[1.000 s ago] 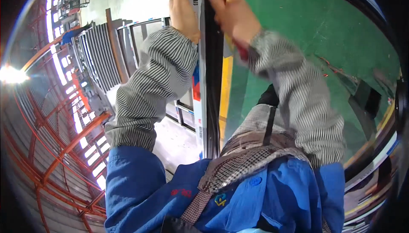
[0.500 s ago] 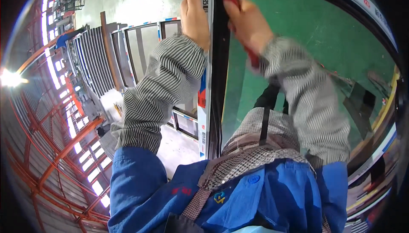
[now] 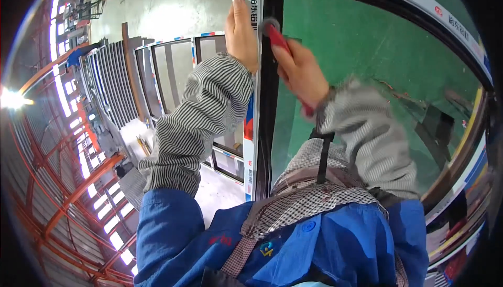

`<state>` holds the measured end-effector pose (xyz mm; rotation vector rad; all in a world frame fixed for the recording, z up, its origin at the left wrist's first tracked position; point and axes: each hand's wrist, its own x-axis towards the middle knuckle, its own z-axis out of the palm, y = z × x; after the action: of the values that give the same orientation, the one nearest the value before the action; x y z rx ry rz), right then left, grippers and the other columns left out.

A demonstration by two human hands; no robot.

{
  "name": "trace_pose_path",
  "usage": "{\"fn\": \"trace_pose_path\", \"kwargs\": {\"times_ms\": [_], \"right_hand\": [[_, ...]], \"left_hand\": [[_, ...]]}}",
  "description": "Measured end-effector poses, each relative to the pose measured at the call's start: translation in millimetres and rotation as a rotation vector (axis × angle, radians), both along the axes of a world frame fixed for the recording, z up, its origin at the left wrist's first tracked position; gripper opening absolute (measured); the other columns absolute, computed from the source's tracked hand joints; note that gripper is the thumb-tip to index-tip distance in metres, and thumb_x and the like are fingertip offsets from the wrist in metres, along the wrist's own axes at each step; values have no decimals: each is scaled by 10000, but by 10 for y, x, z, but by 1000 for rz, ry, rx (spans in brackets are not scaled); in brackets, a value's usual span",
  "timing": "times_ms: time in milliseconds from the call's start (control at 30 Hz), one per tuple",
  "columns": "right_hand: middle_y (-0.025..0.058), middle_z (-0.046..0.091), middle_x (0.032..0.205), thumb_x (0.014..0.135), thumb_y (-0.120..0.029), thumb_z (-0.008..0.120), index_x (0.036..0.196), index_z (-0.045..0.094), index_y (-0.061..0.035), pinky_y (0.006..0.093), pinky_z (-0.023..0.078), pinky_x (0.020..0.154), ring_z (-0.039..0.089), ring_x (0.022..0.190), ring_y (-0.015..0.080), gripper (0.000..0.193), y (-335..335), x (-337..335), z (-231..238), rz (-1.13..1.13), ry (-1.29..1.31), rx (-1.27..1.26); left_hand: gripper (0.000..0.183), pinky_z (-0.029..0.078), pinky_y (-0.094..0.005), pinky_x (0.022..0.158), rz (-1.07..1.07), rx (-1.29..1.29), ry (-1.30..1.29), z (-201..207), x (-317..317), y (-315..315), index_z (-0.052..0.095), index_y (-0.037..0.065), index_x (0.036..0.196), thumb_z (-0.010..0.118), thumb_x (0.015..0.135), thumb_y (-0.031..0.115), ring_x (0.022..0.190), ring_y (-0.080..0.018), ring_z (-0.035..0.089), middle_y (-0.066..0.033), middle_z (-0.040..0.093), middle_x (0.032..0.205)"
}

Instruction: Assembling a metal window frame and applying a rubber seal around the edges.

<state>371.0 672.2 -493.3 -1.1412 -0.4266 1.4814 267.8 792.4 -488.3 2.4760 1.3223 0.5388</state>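
A large window frame with a dark inner profile and white protective film with coloured patches stands before me. My left hand rests along the film on its left outer edge, fingers stretched out and pointing away. My right hand is closed round the red handle of a roller. The tool's round grey, wheel-like head lies at the dark inner profile of the left side, near the far corner. Green shows through the pane inside the frame.
More framed panels lie or lean to the left, beside a stack of long grey profiles and a brown bar. Orange-red steel beams run along the far left. Dark pieces show at the right, beyond the pane.
My right hand has drawn the roller toward me along the left profile. The view has shifted, so the far corner of the frame now shows. My left hand stays on the outer edge.
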Motion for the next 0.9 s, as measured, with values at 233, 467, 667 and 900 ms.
{"fn": "trace_pose_path", "kwargs": {"times_ms": [233,467,667,900], "right_hand": [[1,483,561,827,-198,634,898,570,42,242,370,411,459,457,67,258,157,28,-78,-243,-312,11],[-19,472,545,812,-150,622,850,580,36,230,337,413,431,459,48,195,306,131,-269,-192,-332,101],[52,503,526,772,-166,639,852,597,29,290,401,448,507,465,127,214,294,76,-217,-276,-91,54],[-26,492,559,824,-188,649,845,584,12,213,324,407,439,461,46,211,128,153,-405,-229,-337,111]], "left_hand": [[607,476,-220,727,130,-754,-710,278,352,-115,536,-22,1119,201,982,465,774,-86,559,-45,600,877],[603,417,-249,805,214,-752,-695,257,377,-105,462,-22,1221,250,968,482,883,-141,521,-74,547,1052],[594,434,-331,821,100,-641,-572,235,249,-97,372,-34,1305,459,918,407,950,-287,546,-181,530,1175],[531,452,-452,757,266,-177,348,484,311,-550,369,-19,1191,603,827,291,885,-421,577,-242,592,985]]}}
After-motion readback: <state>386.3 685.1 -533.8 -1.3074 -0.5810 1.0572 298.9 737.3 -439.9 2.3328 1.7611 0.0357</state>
